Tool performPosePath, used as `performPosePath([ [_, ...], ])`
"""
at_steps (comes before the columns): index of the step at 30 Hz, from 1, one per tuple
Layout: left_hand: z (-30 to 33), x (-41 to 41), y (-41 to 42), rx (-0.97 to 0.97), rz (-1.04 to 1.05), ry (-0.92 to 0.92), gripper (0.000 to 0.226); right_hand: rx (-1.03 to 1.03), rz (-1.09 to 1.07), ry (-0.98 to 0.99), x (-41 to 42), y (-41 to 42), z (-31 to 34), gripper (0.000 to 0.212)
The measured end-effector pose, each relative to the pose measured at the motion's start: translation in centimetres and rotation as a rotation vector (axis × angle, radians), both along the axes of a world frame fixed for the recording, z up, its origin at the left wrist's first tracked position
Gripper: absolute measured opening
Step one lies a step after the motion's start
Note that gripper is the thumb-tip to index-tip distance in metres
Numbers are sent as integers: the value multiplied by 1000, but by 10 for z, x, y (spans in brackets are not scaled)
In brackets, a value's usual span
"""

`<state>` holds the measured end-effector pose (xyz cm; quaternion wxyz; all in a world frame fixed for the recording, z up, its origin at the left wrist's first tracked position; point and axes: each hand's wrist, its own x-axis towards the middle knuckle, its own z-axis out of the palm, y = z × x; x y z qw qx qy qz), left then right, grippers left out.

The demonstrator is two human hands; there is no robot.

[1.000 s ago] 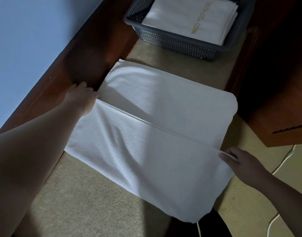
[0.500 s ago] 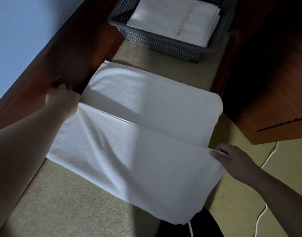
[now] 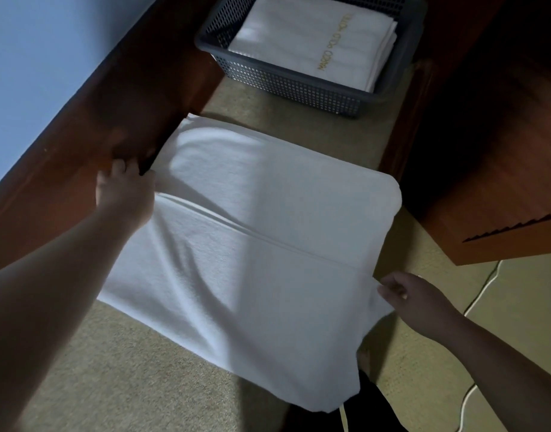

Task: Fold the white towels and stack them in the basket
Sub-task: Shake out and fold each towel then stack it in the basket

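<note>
A white towel [image 3: 236, 244] lies spread on the tan carpeted floor [image 3: 127, 369], with its near half folded over so that a hemmed edge runs as a straight line across the middle, from one hand to the other. The left hand [image 3: 126, 194] is at the left end of that edge; its grip is pressed together on the cloth, though the fingertips are partly hidden against the dark wooden board [image 3: 81, 157] that runs just beside it. The right hand [image 3: 414, 299] is at the right end of the same edge, thumb and fingers pinching the towel's corner, with the folded layer pulled slightly taut between the two grips.

Beyond both hands, farther from the person, the uncovered half of the towel lies flat, its far right corner rounded. Past that, well apart from either grip, stands a grey perforated basket [image 3: 286, 85] on the floor. Inside it lies a stack of folded white towels [image 3: 305, 39], the top one bearing gold lettering too blurred to read. To the right of the right hand a thin white cable [image 3: 480, 294] trails across the floor, and beyond it stands a piece of brown wooden furniture [image 3: 502, 182]. Near the person, a dark garment [image 3: 377, 410] shows under the towel's closest corner.
</note>
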<state>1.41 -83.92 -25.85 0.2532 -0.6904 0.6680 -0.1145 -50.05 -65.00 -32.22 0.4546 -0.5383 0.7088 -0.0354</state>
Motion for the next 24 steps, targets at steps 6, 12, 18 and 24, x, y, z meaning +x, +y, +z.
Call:
performPosePath([
  [6, 11, -59, -8, 33, -278, 314, 68, -130, -98, 94, 11, -19, 16, 43],
  [12, 9, -144, -52, 142, -410, 384, 68, -284, -142, 78, 25, -83, 40, 54],
  [18, -2, -207, -91, 246, -405, 303, 73, -297, -57, 154, 16, -140, 37, 64],
  [24, -4, -227, -131, 370, -380, 267, 74, -185, -7, 169, -9, -167, 17, 73],
])
